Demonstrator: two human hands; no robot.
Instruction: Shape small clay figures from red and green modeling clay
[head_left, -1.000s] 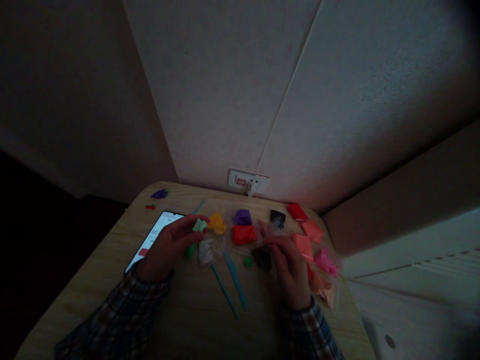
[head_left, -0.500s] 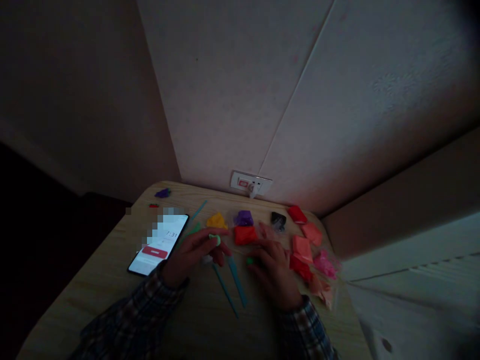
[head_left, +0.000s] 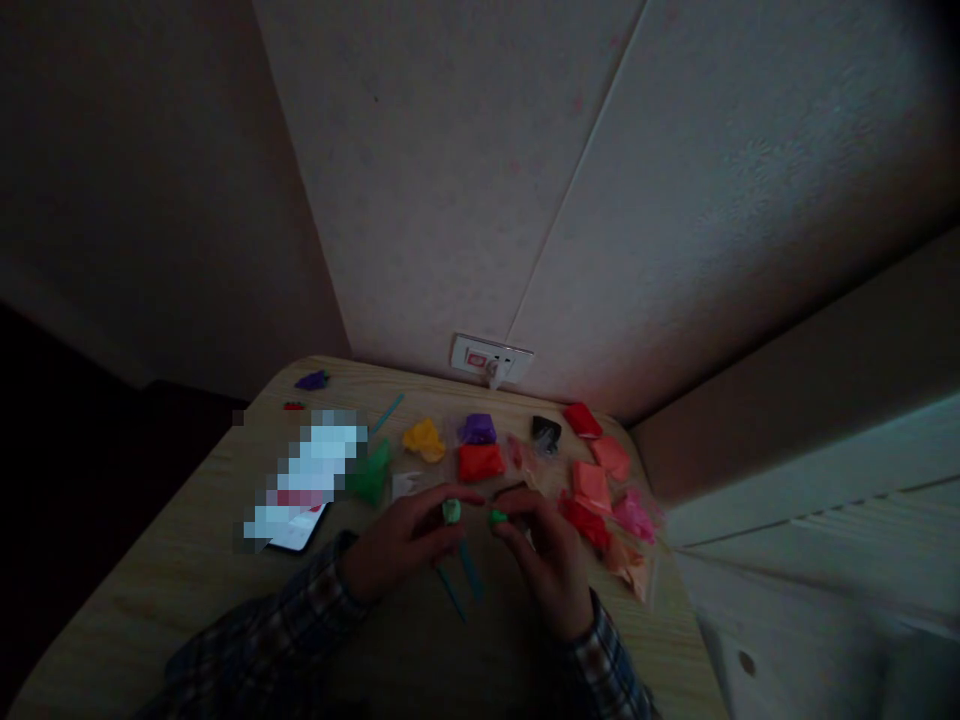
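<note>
My left hand pinches a small pale green lump of modelling clay between thumb and fingers. Opposite it, my right hand grips a brighter green lump of clay at its fingertips. A small gap separates the two lumps. Beneath my hands lie a flat blue modelling tool and a thinner blue stick, both partly covered by my left hand. Just beyond the left hand is a white packet.
A phone lies on the wooden table at left, near a purple clay figure. Green, yellow, purple and red clay packets line the back. Pink and red packets cluster right. A wall socket holds a plug.
My hands have come closer together, bringing the two green lumps nearly level. The left hand has moved right and its pale lump has turned. The view has shifted slightly.
</note>
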